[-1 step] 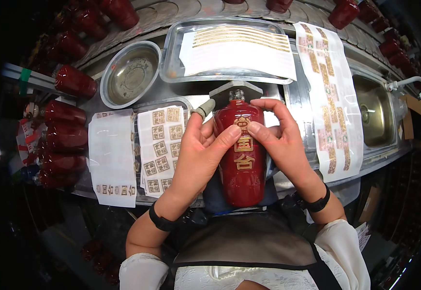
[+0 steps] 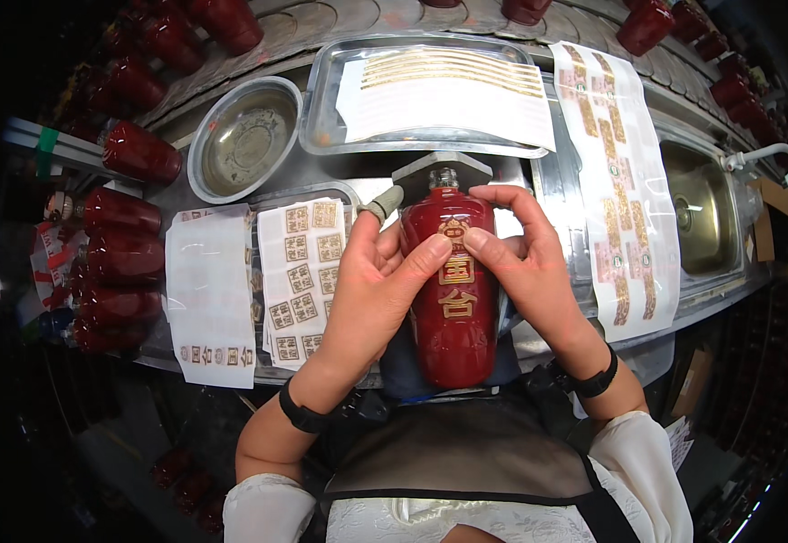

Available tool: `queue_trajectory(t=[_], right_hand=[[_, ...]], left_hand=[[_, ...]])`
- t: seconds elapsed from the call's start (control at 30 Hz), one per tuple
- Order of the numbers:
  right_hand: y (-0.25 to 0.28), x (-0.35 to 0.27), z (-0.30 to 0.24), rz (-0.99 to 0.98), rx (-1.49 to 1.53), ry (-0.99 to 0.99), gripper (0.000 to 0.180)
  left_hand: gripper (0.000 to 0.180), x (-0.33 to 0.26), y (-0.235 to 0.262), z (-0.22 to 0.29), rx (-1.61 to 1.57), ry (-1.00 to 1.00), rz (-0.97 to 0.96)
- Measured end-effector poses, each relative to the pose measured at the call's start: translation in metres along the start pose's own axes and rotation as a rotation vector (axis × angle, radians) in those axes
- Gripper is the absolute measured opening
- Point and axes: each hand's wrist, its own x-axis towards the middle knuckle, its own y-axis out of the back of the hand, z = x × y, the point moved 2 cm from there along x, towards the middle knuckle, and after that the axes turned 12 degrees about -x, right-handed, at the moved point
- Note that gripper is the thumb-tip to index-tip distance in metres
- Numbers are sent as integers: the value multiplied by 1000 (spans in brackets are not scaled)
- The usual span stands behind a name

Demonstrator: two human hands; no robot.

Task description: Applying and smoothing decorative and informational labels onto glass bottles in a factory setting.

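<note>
Bottle [image 2: 454, 348], glossy dark red with clear neck, points away from the person, neck near an angular grey block [image 2: 473, 170]. Left hand [image 2: 376, 276] and right hand [image 2: 528, 258] cup its upper body, thumbs pressing the gold emblem [image 2: 454, 223]. Thumbs should press evenly, center outward. Left's tight: gold-printed white sheet's [image 2: 308, 262] edge close; more metal table [image 2: 568, 226] right.

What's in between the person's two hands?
In the head view, a shiny red bottle with gold markings is between the left hand and the right hand.
</note>
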Motion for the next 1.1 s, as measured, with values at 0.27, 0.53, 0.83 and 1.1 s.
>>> queue_trajectory(t=[0.27, 0.53, 0.83, 1.1], right_hand=[[-4, 6, -9, 8, 50, -19, 39], [-6, 6, -7, 26, -16, -37, 37], [-5, 6, -7, 32, -18, -18, 38], [3, 7, -6, -32, 117, -81, 31]], left_hand=[[58, 2, 0, 0, -13, -7, -3], [53, 1, -1, 0, -11, -21, 2], [54, 2, -1, -2, -35, -27, 8], [53, 2, 0, 4, 6, -11, 15]])
